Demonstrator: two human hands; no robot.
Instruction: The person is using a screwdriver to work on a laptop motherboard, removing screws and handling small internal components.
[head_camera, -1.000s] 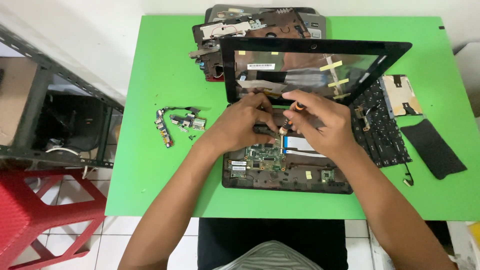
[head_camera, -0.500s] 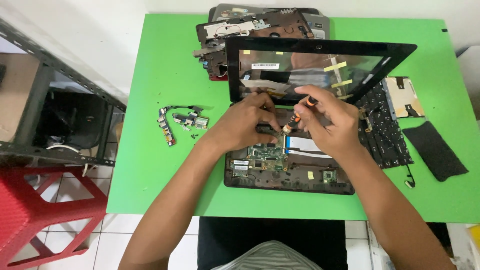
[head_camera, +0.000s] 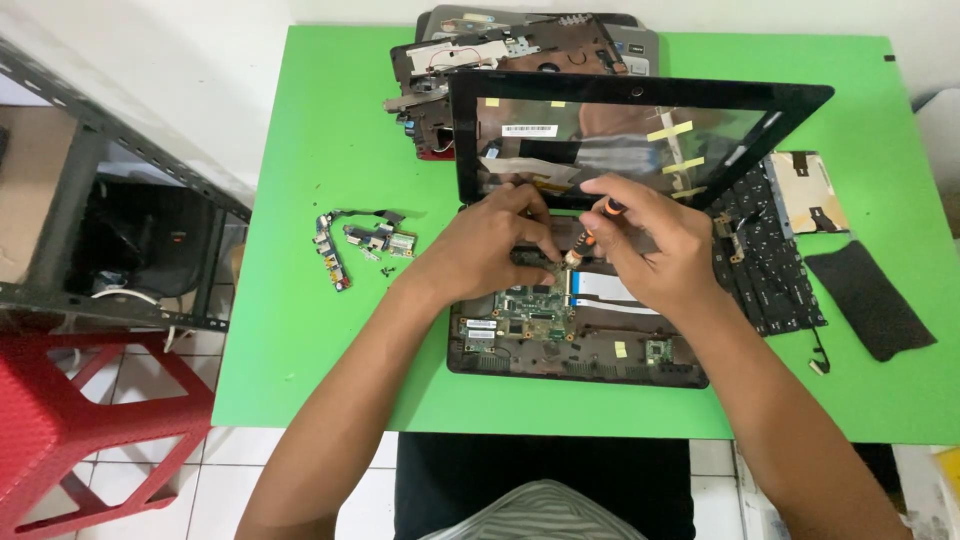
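Over at your far left, a red plastic stool (head_camera: 70, 420) sits below a grey metal shelf (head_camera: 110, 200). On the green table (head_camera: 300, 330), small circuit boards (head_camera: 365, 245) lie centre-left; a loose keyboard (head_camera: 765, 255) and black pad (head_camera: 870, 300) rest right, spare casings (head_camera: 500, 50) top centre.

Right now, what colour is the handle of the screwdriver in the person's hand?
Orange and black: the screwdriver handle sticks out of the right hand, shown in the head view.

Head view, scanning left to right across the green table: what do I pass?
Small loose circuit boards → left hand → screwdriver → right hand → detached keyboard → black pad. The hands are over the opened laptop base.
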